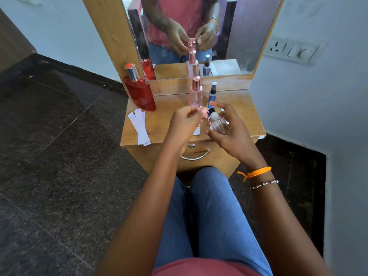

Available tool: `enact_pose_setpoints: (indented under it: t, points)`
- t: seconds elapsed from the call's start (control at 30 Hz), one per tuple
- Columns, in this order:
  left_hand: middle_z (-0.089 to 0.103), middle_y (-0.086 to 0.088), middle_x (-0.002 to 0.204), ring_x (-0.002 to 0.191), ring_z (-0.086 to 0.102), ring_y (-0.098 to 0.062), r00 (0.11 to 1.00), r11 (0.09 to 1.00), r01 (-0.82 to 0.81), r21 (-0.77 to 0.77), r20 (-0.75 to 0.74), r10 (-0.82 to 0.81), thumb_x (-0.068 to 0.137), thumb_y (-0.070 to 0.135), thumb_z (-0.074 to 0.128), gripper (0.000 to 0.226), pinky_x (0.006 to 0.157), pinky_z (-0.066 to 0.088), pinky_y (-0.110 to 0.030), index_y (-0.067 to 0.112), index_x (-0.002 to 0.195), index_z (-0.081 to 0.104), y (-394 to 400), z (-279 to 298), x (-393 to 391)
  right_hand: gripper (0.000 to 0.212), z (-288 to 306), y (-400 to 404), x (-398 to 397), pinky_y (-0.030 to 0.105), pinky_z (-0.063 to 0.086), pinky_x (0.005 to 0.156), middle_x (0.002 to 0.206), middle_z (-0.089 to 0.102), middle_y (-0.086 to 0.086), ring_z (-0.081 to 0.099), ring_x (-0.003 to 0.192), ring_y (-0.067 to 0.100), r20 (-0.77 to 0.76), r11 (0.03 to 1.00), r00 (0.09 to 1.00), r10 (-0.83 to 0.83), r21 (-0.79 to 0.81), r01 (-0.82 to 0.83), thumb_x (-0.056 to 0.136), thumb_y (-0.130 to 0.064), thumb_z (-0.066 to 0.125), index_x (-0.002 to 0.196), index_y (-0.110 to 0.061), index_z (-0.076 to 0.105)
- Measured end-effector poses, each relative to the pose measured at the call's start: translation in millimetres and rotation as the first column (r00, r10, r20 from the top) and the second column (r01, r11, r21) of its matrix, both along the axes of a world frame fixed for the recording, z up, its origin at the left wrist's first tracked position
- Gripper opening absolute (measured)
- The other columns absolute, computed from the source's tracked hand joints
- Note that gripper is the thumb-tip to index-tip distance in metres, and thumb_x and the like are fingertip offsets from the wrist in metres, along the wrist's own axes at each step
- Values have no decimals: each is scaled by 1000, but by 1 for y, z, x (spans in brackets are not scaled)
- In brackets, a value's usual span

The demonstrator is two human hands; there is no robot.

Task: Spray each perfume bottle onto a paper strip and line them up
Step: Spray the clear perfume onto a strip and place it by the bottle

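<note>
My right hand (229,126) grips a small clear perfume bottle (218,123) with a white collar and black spray nozzle, tilted to the left above the dresser top (159,120). My left hand (185,121) pinches a pink cap (204,114) right beside that nozzle. A white paper strip (197,131) lies on the wood under my hands, mostly hidden. Behind them stand a tall pink bottle (196,92) and a slim blue spray bottle (212,95). A red bottle (140,90) with a silver cap stands at the back left.
Several spare white paper strips (140,127) lie at the dresser's left front, overhanging the edge. A mirror (191,32) rises behind the bottles. A drawer with a metal handle (196,154) sits below the top, with my knees under it. A wall switchboard (294,49) is at the right.
</note>
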State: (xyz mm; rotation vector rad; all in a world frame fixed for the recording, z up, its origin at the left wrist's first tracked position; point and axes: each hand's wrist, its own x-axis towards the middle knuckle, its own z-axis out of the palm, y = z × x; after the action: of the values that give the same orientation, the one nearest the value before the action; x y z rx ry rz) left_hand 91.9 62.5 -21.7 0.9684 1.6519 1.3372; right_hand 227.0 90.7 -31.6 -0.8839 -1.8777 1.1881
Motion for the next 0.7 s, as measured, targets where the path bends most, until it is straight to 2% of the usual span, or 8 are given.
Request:
enact_pose_setpoints:
  t: [0.07,0.17,0.27,0.33,0.43,0.53,0.6,0.7]
  points:
    - [57,8,66,50,47,4,1000,1000,26,-4,11,-26,91,26,58,19,51,40,-8,19,74,64,-3,1,1,62,1,-1,1,14,48,61,87,58,-11,56,69,5,19,999,999,33,2,-33,78,6,65,129,-24,45]
    - [57,7,68,55,46,0,998,1000,30,4,54,-30,91,25,58,19,53,40,-9,20,74,65,-6,1,0,66,0,0,4,8,42,55,88,59,-10,55,70,4,40,998,997,67,-13,-67,79,7,63,133,-25,42]
    - [58,7,68,57,46,-2,995,1000,5,12,96,-6,91,25,58,18,54,41,-10,20,76,66,-9,0,2,68,1,1,7,12,43,56,91,62,3,57,75,18,76,997,994,75,0,-75,79,5,62,136,-25,39]
    - [59,9,68,57,47,-1,991,1000,-24,12,131,22,91,26,58,16,54,42,-10,21,79,68,-10,-1,5,68,2,0,6,13,43,55,94,63,9,56,71,21,85,997,993,78,4,-79,79,4,62,136,-25,39]
    - [59,9,69,58,49,-1,984,998,-65,21,170,61,91,26,59,14,55,43,-11,17,84,67,-12,-4,9,68,2,-1,7,15,44,53,95,63,12,54,61,15,84,997,993,80,5,-81,80,3,61,136,-28,38]
    - [58,9,67,56,49,0,978,995,-90,33,191,82,91,26,58,17,56,44,-13,18,79,66,-14,-7,12,68,1,-3,6,24,49,66,95,64,12,58,74,18,102,998,993,58,30,-62,79,-1,61,137,-26,36]
    - [57,9,66,58,49,-3,972,995,-99,31,216,90,92,27,57,19,60,45,-16,17,78,65,-15,-8,14,69,0,-5,3,23,48,61,96,63,12,57,67,17,78,1000,997,12,23,-14,77,1,60,135,-27,36]
    - [55,7,67,62,48,-8,952,988,-146,47,277,128,93,27,54,21,62,43,-20,16,78,64,-15,-7,10,70,-1,-5,2,19,45,52,99,60,9,54,60,6,18,999,1000,-23,-38,23,76,1,59,134,-30,34]
